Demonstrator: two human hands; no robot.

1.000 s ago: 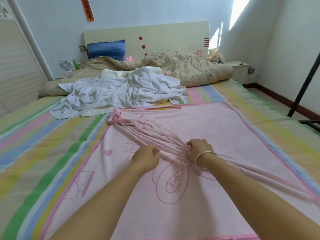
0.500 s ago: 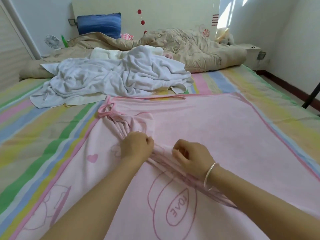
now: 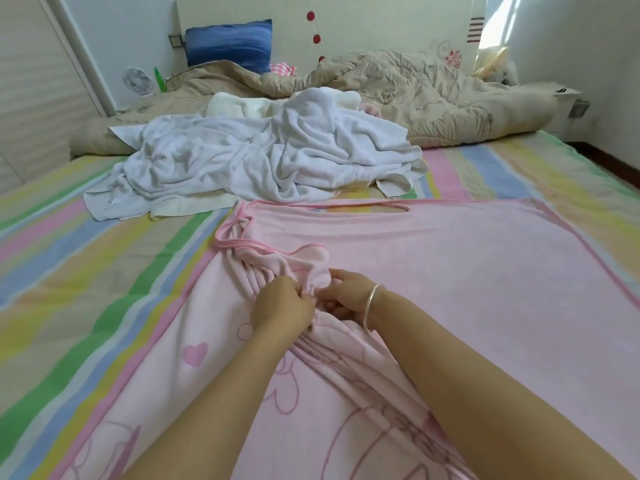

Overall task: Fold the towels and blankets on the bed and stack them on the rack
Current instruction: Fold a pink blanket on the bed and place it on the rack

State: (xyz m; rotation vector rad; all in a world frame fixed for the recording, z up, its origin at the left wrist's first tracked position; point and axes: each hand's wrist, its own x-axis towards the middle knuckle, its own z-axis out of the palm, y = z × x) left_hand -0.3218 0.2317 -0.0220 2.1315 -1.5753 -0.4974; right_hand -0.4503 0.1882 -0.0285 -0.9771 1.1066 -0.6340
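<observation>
A pink blanket (image 3: 450,271) with pink line drawings lies spread over the striped bed (image 3: 86,289). A bunched ridge of its cloth runs from the far left corner toward me. My left hand (image 3: 282,304) pinches the gathered folds at the middle of that ridge. My right hand (image 3: 346,294), with a silver bangle on the wrist, grips the same bunch right beside it, fingers curled into the cloth. Behind the blanket lies a crumpled white towel (image 3: 256,161), with a cream towel (image 3: 242,105) partly under it.
A beige quilt (image 3: 415,95) is rolled along the headboard, with a blue pillow (image 3: 228,43) behind it. A small fan (image 3: 138,80) and a green bottle (image 3: 160,79) stand at the far left. A nightstand (image 3: 568,98) is at the far right.
Both hands moved forward along the bunched ridge toward the far left corner and closed together. My head tipped down and nearer the bed.
</observation>
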